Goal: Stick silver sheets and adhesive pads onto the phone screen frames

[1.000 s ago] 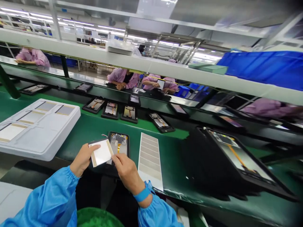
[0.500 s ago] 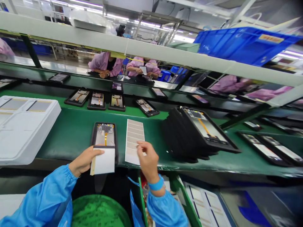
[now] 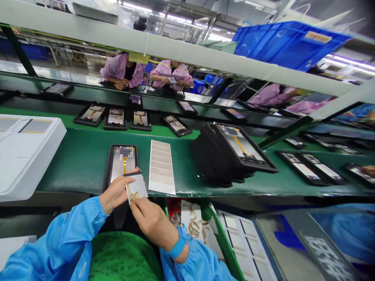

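Note:
My left hand grips a small white rectangular sheet with tan strips along its edges, held tilted above the near edge of the green bench. My right hand pinches the sheet's lower left corner, fingers closed on the tan strip. Just behind the sheet an open phone in a black tray lies flat, its orange ribbon cable showing. A white backing sheet with pale strips lies to the right of the phone.
A white foam tray sits at left. A stack of black trays topped by a phone stands at right. More phones in trays lie on the belt behind. People in pink coats sit across. A blue crate rests on the shelf above.
My right hand left the backing sheet and came back to the white sheet, pinching its corner. My left hand lifted and tilted the sheet. The view shifted slightly right and down.

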Tool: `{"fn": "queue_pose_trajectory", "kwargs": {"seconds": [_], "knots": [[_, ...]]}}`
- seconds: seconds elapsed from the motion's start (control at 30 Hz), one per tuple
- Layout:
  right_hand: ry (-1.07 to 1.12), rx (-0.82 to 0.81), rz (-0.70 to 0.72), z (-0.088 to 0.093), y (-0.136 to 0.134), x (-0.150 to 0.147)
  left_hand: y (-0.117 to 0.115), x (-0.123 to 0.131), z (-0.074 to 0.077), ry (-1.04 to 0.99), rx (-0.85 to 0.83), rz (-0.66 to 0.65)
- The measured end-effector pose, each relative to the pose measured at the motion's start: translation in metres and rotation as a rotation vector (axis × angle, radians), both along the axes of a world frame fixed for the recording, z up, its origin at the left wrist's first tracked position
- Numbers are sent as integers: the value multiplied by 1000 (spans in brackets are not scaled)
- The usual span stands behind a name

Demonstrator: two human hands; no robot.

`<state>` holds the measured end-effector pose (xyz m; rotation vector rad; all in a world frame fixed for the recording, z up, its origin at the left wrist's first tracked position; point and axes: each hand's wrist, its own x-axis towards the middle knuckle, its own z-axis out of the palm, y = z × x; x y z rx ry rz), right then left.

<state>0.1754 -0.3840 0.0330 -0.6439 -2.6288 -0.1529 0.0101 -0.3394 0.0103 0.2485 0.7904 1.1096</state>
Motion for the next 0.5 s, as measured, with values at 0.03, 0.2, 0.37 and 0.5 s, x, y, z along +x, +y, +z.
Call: {"fn": "queue_pose_trajectory", "kwargs": {"seconds": [0.03, 0.2, 0.37, 0.5], "knots": [[-7, 32, -4, -1, -1, 0, -1, 1, 0, 2, -5, 2], [69, 75, -25, -16, -1, 1, -9, 11, 1, -43, 14, -113], [554, -85, -508, -31, -1, 46, -27, 27, -6, -217, 20, -392], [644, -105, -1028, -71, -29, 134, -38, 41, -17, -298, -50, -563]]}}
